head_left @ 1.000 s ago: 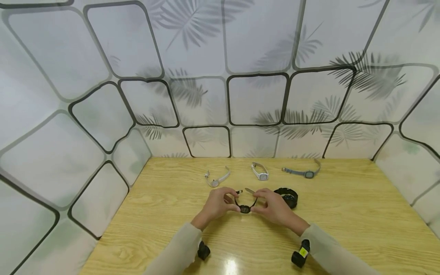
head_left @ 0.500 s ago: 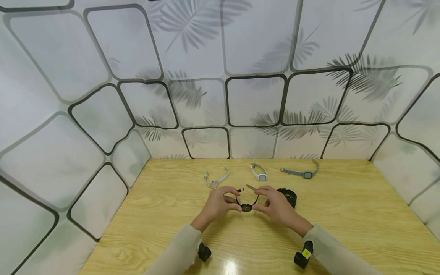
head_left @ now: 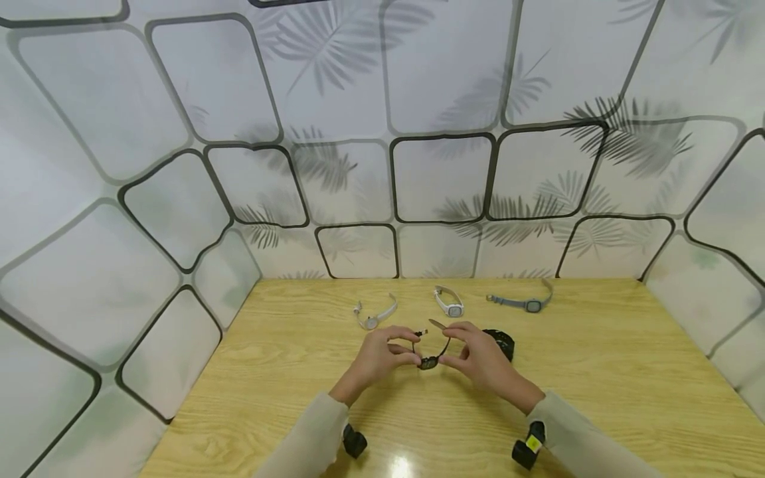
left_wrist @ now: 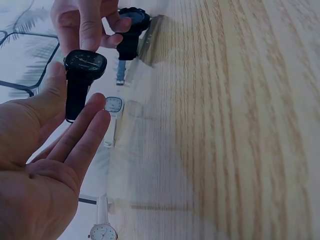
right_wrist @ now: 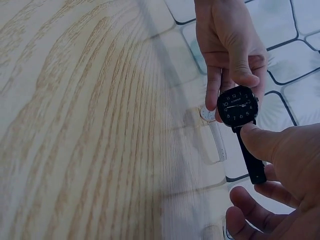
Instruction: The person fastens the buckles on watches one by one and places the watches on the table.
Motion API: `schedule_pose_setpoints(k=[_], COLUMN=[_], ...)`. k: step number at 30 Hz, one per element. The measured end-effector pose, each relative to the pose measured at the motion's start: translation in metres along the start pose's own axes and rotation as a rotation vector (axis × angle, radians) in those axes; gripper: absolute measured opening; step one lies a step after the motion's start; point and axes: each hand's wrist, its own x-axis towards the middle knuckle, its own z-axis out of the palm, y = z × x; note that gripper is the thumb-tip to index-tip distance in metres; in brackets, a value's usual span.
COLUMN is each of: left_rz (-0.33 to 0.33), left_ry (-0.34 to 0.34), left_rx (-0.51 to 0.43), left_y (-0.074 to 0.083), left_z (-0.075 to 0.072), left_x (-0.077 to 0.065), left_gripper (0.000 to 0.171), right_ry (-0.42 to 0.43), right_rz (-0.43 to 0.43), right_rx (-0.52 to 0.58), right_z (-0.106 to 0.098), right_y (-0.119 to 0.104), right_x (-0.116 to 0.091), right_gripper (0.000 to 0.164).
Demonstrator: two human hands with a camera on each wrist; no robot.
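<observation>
We look down at a person's two bare hands, which meet at one slim black watch (head_left: 428,363) in front of the body. The left hand (head_left: 379,352) pinches it on the left side, thumb by the case and fingers at the buckle half of the strap. The right hand (head_left: 483,360) pinches the other side, thumb at the edge of the case and fingers behind the other half of the strap. We see the strap unfastened and curved like a U, its two ends apart. The dial faces the person; from the right wrist we make out white numerals on black.

Both arms wear light beige sleeves (head_left: 311,428), and at each wrist sits a small black device (head_left: 526,453), the right one marked with yellow.

Just beyond the right hand, partly hidden by it, we find a bulkier black watch (head_left: 505,343). Farther back, three more lie in a loose row, left to right: a pale round-faced watch (head_left: 372,323), a white squarish watch (head_left: 455,310) and a grey-blue watch (head_left: 533,305) stretched sideways. All rest on a light wood-grain table (head_left: 251,378). Around it we see pale walls (head_left: 442,179) printed with rounded outlines and grey leaves.
</observation>
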Motion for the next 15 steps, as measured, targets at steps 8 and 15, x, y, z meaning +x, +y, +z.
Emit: schedule_pose_setpoints(k=[8, 15], left_rz=[-0.028, -0.064], left_ry=[0.024, 0.039], left_rx=[0.02, -0.155], left_y=[-0.0004, -0.0011], left_z=[0.0012, 0.0045], left_x=[0.0, 0.0021], left_gripper=[0.032, 0.029], right_ry=[0.025, 0.035], right_rz=[-0.015, -0.011], right_rx=[-0.045, -0.056], right_z=[0.0012, 0.0019], right_y=[0.0016, 0.002], right_x=[-0.0007, -0.0003], right_gripper=[0.051, 0.051])
